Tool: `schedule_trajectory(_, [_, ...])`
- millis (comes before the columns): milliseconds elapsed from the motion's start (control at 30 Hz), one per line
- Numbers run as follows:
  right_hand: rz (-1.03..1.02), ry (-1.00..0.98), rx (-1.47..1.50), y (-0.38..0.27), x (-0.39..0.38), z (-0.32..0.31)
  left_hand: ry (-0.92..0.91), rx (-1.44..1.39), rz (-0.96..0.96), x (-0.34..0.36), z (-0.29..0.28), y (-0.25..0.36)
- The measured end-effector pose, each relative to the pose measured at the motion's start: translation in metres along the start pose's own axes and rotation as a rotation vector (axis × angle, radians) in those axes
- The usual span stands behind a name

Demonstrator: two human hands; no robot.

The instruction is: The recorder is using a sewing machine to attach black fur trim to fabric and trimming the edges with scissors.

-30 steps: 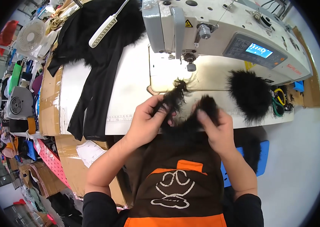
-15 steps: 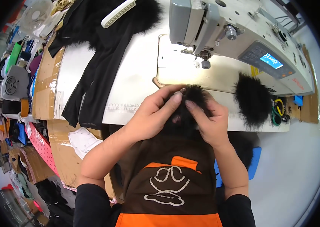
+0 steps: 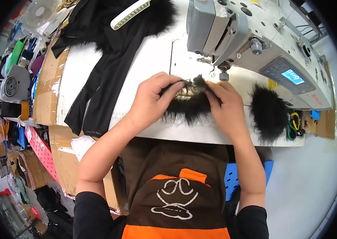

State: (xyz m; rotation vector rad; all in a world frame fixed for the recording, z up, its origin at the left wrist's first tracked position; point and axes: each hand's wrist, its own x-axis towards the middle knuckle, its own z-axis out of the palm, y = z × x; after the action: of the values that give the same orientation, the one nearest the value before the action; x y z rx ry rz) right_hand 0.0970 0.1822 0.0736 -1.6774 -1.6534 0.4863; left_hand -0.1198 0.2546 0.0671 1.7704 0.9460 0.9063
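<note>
A piece of black fur fabric [image 3: 189, 108] is pinched between my two hands in front of the sewing machine [image 3: 240, 47]. My left hand [image 3: 155, 95] grips its left end between thumb and fingers. On the right end, my right hand [image 3: 225, 103] has its thumb and fingers closed too. Between them the top edge sags into a gap, and the long pile hangs down over the ruler marks near the table's front edge. The needle and presser foot area [image 3: 213, 69] lies just beyond my right hand.
Another black fur piece [image 3: 270, 113] lies to the right, beside scissors with yellow and green handles [image 3: 293, 125]. A black garment with fur [image 3: 114, 67] covers the left of the white table [image 3: 136, 123], with a white perforated strip [image 3: 130, 15] on it. Cardboard boxes [image 3: 47, 91] stand left.
My hands have moved forward onto the table with the fur piece and drawn apart. The piece, bunched up before, is now stretched out between them.
</note>
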Motion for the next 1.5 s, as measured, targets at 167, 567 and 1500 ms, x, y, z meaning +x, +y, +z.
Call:
schedule_trajectory(167, [-0.125,-0.057,-0.171,0.014,0.015,0.000,-0.036,0.188,0.213,0.022,0.004,-0.012])
schedule_trajectory(567, [-0.276,-0.075,-0.239,0.047,0.034,-0.001,-0.098,0.503,0.382,0.045,0.008,-0.029])
schedule_trajectory(1500, [-0.197,-0.131,-0.181,0.047,0.046,0.001,-0.092,0.528,0.426,0.043,0.010,-0.030])
